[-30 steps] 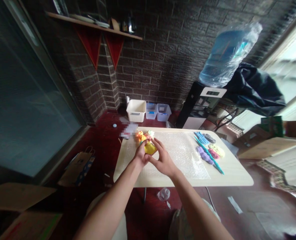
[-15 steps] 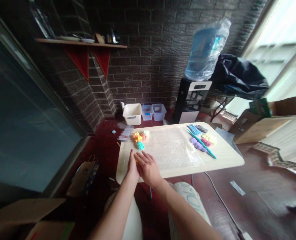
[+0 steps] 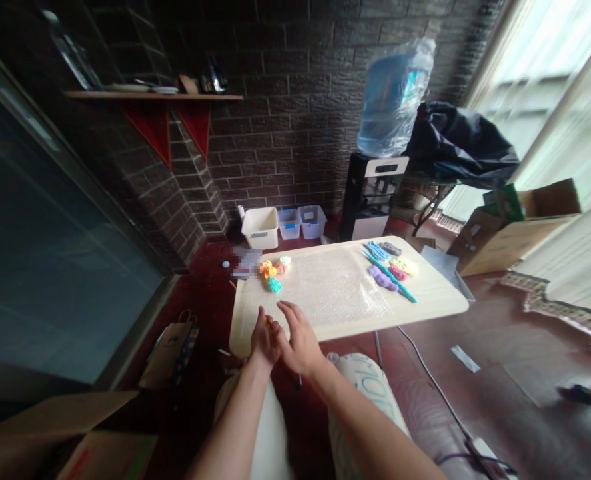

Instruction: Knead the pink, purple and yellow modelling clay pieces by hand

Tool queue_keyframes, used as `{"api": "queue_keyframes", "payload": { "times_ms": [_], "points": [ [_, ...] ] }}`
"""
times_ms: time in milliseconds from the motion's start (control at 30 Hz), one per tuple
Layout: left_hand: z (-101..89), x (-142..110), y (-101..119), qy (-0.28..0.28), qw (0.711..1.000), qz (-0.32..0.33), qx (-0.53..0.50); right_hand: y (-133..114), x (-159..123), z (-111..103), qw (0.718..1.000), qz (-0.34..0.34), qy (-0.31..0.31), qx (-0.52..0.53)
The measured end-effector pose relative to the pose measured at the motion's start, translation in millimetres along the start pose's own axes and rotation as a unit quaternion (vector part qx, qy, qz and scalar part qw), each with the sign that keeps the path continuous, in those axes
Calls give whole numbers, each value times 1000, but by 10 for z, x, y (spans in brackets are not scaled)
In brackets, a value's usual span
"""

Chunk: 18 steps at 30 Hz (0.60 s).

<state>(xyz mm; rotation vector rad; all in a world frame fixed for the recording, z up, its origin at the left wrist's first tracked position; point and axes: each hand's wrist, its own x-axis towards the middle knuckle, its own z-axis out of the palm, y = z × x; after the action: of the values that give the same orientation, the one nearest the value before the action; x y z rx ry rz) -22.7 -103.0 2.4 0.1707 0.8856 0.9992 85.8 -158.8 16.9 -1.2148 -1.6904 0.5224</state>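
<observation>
Above the near left edge of the table, my left hand (image 3: 264, 343) is closed around a small piece of yellow modelling clay (image 3: 268, 321), mostly hidden by the fingers. Close against it, my right hand (image 3: 300, 343) is open, its fingers stretched forward and its thumb by the left fingers. Just beyond lies a teal clay lump (image 3: 274, 285), with orange lumps (image 3: 267, 269) and a pale one (image 3: 284, 261) behind it. Bubble wrap (image 3: 335, 287) covers much of the tabletop (image 3: 440, 300).
At the table's right are blue clay (image 3: 376, 251), purple clay (image 3: 382, 279) and a long teal stick (image 3: 390, 272). Behind the table stand a white bin (image 3: 261, 230), two clear bins and a water dispenser (image 3: 370, 200). A paper bag (image 3: 168, 353) sits on the floor at left.
My right hand has come away from lying over the left palm, and its fingers are now raised and apart. The left fingers have curled around the yellow clay. The view has shifted slightly.
</observation>
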Motion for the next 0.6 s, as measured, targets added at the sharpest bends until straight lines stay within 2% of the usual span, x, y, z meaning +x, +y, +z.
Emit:
{"api": "queue_keyframes", "payload": {
  "times_ms": [100, 167, 367, 467, 600],
  "points": [
    [6, -14, -18, 52, 998, 34, -3, 108, -23, -160, 998, 43, 33, 19],
    [23, -64, -26, 64, 997, 44, 4, 206, -58, -276, 995, 78, 60, 30],
    [60, -320, -30, 37, 998, 45, 21, 389, -204, -716, 987, 122, 103, 22],
    [60, -428, -131, 23, 999, 26, 32, 284, -325, -832, 990, 108, 95, -6],
    [108, -611, -441, -12, 998, -29, 50, -5, -538, -684, 997, 44, 38, -51]
  ]
}}
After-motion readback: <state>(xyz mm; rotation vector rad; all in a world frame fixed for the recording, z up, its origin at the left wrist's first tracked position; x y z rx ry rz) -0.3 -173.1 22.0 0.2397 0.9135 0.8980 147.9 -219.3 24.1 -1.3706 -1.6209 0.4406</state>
